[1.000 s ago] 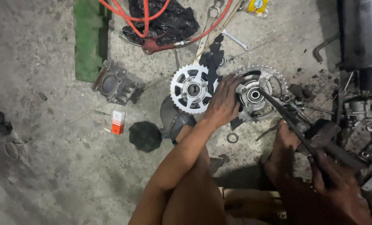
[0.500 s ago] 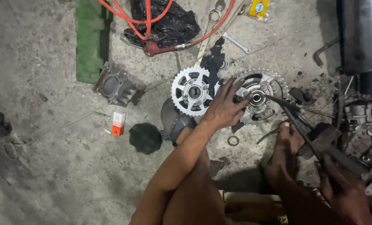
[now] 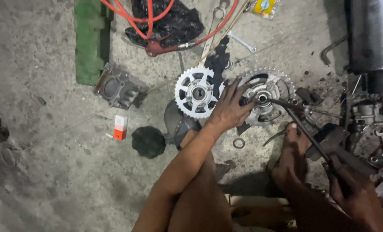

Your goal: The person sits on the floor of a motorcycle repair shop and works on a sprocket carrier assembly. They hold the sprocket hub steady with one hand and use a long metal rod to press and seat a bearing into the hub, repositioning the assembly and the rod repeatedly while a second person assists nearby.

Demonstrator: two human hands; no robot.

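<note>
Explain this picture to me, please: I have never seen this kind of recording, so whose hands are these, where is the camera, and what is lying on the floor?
The single view comes from a camera worn on a person's head, looking down at a stained concrete floor. There is no robot, only bare hands. The left hand presses on a toothed sprocket with hub. The right hand grips a long dark tool whose tip reaches the hub's centre. A foot rests between them. Nearby lie a second, lighter sprocket, a grey engine cylinder, a black round cap, a small orange-and-white box, a washer, a green block, red hoses and a wrench.
</note>
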